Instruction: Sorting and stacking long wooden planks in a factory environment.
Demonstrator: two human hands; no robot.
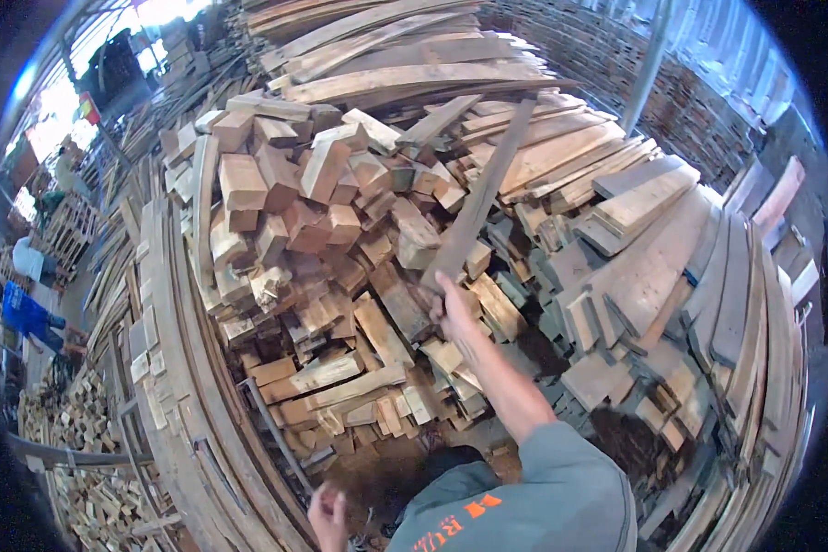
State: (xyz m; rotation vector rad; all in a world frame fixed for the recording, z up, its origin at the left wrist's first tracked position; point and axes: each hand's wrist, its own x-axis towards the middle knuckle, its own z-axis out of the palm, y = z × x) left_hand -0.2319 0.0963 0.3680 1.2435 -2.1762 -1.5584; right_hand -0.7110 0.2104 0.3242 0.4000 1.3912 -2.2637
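My right hand (453,311) is stretched forward and closed round the near end of a long, narrow grey-brown wooden plank (486,193). The plank slants up and away to the right, over a heap of timber. Under and left of it lie short, thick wood blocks (322,175) with cut ends facing me, piled loosely. My left hand (328,517) is low, near the bottom edge beside a thin bar (278,437). Its fingers are loosely bent and apart, with nothing seen in them.
Long boards (179,368) run along the left. Stacked planks (405,69) rise at the back; wider boards (653,248) lean at the right. A metal post (649,69) stands before a brick wall (575,64). A person in blue (29,313) is at far left, near others.
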